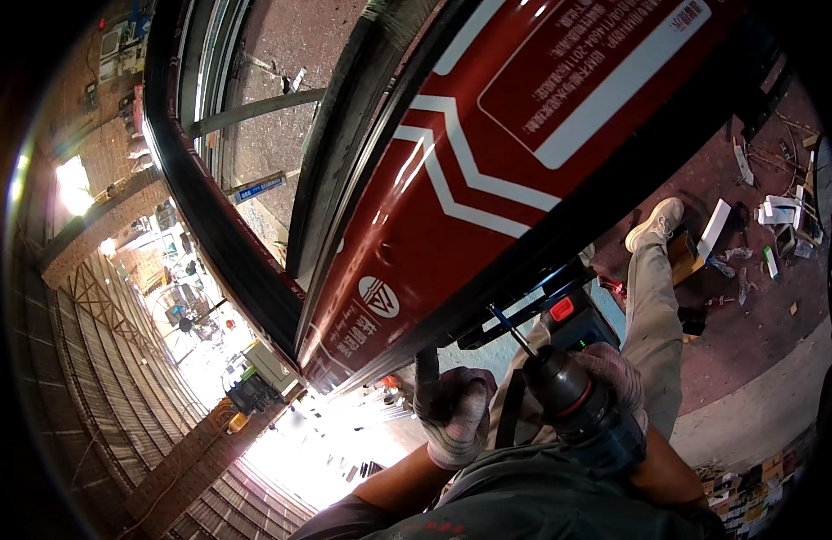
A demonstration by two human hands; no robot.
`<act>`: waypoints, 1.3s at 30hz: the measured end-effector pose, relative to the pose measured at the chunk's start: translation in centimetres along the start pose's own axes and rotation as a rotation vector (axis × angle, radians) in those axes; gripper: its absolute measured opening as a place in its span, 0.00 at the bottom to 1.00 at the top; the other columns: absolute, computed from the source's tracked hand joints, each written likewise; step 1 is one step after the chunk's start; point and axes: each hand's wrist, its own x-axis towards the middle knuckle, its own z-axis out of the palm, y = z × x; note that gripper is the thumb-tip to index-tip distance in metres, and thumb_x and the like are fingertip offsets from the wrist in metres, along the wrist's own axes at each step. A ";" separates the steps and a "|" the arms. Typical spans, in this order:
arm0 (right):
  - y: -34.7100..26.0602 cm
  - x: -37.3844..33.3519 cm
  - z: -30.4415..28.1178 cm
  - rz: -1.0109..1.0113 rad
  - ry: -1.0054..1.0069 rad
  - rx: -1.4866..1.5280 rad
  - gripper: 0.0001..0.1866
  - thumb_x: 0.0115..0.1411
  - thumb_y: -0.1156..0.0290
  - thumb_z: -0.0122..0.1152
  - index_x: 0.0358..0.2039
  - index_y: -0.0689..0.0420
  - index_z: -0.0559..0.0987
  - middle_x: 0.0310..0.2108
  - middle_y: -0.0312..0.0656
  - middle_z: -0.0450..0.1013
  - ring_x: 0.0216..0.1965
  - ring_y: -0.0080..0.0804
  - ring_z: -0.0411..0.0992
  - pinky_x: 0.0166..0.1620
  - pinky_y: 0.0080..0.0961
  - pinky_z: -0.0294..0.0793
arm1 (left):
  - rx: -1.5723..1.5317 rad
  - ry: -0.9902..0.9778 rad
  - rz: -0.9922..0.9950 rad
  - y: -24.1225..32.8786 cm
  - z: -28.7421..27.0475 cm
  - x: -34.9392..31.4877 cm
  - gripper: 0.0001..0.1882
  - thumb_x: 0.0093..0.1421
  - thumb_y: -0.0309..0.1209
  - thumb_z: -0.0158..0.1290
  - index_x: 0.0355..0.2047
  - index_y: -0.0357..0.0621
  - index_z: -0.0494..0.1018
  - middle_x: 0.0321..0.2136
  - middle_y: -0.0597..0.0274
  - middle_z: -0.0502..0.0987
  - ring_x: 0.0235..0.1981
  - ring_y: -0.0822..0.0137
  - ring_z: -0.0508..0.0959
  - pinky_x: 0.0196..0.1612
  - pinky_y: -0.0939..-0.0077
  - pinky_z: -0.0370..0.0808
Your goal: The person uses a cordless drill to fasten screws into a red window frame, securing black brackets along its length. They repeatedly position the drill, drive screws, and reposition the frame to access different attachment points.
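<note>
A dark power drill (558, 382) stands in front of the person's torso, near the lower edge of the red panel (461, 247), its long bit (515, 333) aimed up at the panel's black underside (whether the tip touches anything there, I cannot tell). The right hand (616, 373), in a pale knit glove, is clamped on the drill, its fingers wrapped around on the side away from the left hand. The left hand (456, 414), gloved likewise, is curled tight on a short dark bar (427, 369) that rises toward the same lower edge, close to the panel's narrow end. Just beyond the right hand sits a black block (585, 326) with a red patch and a small green light. The panel itself slants across the middle, carrying white angled stripes, a round white emblem and printed lettering; a dark curved frame (213, 238) joins it at that narrow end. On the right, a light shoe (657, 223) rests on the reddish floor (726, 337) beside a cardboard box (684, 256), with white scraps (780, 211) farther out. To the left are a large fan (184, 308) and a ribbed wall (101, 360).
</note>
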 end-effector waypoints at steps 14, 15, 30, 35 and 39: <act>-0.7 -2.3 2.3 0.309 0.080 0.121 0.30 0.48 0.54 0.66 0.48 0.57 0.72 0.39 0.48 0.74 0.37 0.40 0.76 0.40 0.35 0.77 | -0.210 -0.112 -0.053 0.4 -0.6 1.3 0.37 0.60 0.22 0.47 0.67 0.52 0.45 0.15 0.70 0.59 0.14 0.76 0.57 0.22 0.77 0.58; -0.9 -2.1 2.2 0.324 0.080 0.091 0.30 0.48 0.54 0.66 0.48 0.57 0.72 0.40 0.48 0.74 0.37 0.40 0.76 0.40 0.36 0.77 | -0.241 -0.076 -0.054 0.3 -0.8 1.3 0.36 0.58 0.21 0.47 0.65 0.48 0.48 0.16 0.68 0.61 0.16 0.74 0.61 0.24 0.76 0.61; 7.4 -3.2 4.7 0.267 -0.016 0.475 0.23 0.58 0.59 0.58 0.49 0.60 0.71 0.38 0.44 0.75 0.37 0.36 0.76 0.42 0.33 0.77 | -0.016 -0.013 0.098 -0.5 -1.9 2.2 0.25 0.55 0.14 0.46 0.55 0.37 0.64 0.19 0.62 0.66 0.18 0.73 0.65 0.26 0.76 0.66; 4.6 -2.8 3.5 0.452 -0.023 0.703 0.28 0.54 0.54 0.61 0.50 0.59 0.69 0.36 0.45 0.74 0.32 0.37 0.76 0.34 0.31 0.80 | -0.006 -0.096 0.088 -0.8 -3.0 2.1 0.26 0.57 0.11 0.42 0.55 0.43 0.65 0.45 0.50 0.69 0.20 0.70 0.69 0.25 0.76 0.70; 3.1 -3.2 4.0 -0.204 0.325 -0.734 0.23 0.59 0.60 0.57 0.51 0.59 0.68 0.39 0.44 0.74 0.34 0.34 0.76 0.35 0.29 0.80 | 0.259 -0.125 0.322 -2.2 -3.9 1.6 0.26 0.57 0.10 0.41 0.56 0.42 0.63 0.50 0.47 0.68 0.23 0.68 0.72 0.26 0.77 0.72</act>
